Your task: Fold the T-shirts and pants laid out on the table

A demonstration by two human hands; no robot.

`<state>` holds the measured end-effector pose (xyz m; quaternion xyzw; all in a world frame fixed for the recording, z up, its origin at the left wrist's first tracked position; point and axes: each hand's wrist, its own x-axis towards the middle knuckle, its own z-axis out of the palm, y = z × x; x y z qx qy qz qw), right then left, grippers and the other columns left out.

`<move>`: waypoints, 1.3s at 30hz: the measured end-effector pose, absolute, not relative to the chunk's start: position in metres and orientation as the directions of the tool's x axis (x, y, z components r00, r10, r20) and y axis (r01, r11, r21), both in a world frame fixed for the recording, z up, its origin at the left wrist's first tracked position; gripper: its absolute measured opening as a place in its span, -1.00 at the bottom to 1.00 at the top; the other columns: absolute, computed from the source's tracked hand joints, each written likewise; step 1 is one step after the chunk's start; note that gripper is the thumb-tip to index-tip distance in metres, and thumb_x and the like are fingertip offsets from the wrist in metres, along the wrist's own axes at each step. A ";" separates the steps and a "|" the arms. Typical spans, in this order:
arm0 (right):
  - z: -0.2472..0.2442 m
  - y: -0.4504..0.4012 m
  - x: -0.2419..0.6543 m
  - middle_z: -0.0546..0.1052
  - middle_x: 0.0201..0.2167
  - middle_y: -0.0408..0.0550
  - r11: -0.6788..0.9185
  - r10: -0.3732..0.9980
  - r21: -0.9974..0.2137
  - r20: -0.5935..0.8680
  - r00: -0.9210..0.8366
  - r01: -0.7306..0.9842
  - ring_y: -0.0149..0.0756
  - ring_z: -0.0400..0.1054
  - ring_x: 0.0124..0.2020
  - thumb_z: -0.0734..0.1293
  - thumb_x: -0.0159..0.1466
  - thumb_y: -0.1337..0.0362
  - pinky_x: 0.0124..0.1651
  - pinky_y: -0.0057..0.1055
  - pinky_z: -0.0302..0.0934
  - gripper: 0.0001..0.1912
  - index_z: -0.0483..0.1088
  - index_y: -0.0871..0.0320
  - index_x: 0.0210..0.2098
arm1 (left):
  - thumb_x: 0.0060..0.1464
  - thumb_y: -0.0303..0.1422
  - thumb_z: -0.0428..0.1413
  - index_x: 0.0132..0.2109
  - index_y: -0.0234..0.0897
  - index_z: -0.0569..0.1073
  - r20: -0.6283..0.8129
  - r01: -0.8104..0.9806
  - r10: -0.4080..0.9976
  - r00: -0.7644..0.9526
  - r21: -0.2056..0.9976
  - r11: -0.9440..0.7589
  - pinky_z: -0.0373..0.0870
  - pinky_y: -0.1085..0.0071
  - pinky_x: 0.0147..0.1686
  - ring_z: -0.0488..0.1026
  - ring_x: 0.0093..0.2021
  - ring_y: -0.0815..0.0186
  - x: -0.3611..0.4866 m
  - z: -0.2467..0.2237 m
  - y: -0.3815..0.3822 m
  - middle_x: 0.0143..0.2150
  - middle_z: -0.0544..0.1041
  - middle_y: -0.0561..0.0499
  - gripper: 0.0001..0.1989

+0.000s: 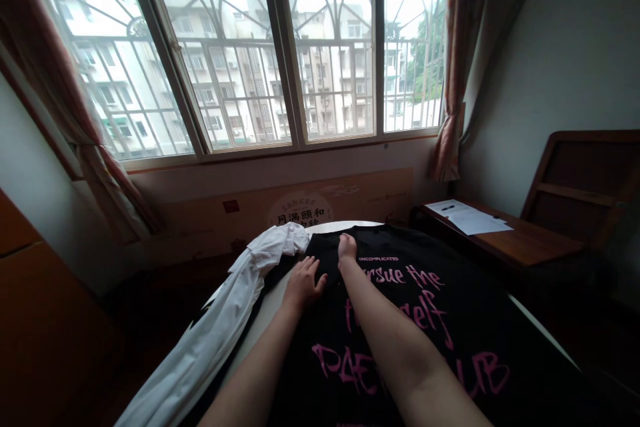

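A black T-shirt [480,307] with pink lettering lies spread over a pale, rounded table [265,327]. My left hand [303,282] rests on the shirt's left edge, fingers stretched out and nothing held in them. Higher up and to the right, my right hand [347,248] is closed at the shirt's far edge, near the neck; its curled fingers seem to pinch the black cloth, though the fingertips are hidden. My right forearm covers part of the lettering. White cloth [220,320], crumpled at its far end, lies along the table's left side, apart from both hands.
At the right stands a brown wooden table [545,243] with papers [470,217] and pens on it. A printed cardboard panel [225,213] leans below the barred window [330,80]. Tied curtains [453,113] hang on either side, and an orange-brown cabinet [45,307] is at the left.
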<state>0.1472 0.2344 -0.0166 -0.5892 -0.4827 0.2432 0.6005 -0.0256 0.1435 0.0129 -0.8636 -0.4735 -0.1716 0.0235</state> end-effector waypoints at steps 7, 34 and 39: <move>-0.001 0.229 0.147 0.35 0.30 0.15 0.184 0.927 -0.728 0.352 0.130 0.660 -0.06 0.10 0.37 0.25 0.30 0.15 0.44 -0.14 -0.20 -0.44 0.33 0.20 0.26 | 0.16 -0.43 0.07 0.05 -0.31 0.57 0.344 0.813 0.828 0.443 0.236 -0.533 0.41 0.32 0.13 0.53 0.07 0.19 -0.030 0.016 0.136 0.06 0.61 -0.10 -0.66; 0.053 0.193 0.347 0.53 0.13 0.02 0.099 0.867 -0.808 0.356 0.348 0.580 -0.06 0.17 0.34 0.49 0.09 0.24 0.42 0.02 -0.21 -0.71 0.54 0.07 -0.17 | 0.19 -0.32 0.00 0.29 -0.27 0.40 0.151 0.794 0.802 0.578 0.119 -0.596 0.09 0.16 0.38 0.22 0.39 0.08 -0.020 0.020 0.137 0.36 0.34 -0.17 -0.47; 0.043 0.079 0.484 0.59 -0.20 0.34 -0.288 0.695 -0.914 0.008 0.719 0.288 0.13 0.45 0.02 0.32 0.20 0.24 0.20 0.27 0.09 -0.79 0.41 0.16 -0.54 | 0.23 -0.28 -0.03 0.28 -0.29 0.40 0.188 0.785 0.791 0.582 0.121 -0.607 0.12 0.15 0.37 0.24 0.37 0.09 -0.018 0.018 0.140 0.34 0.36 -0.18 -0.49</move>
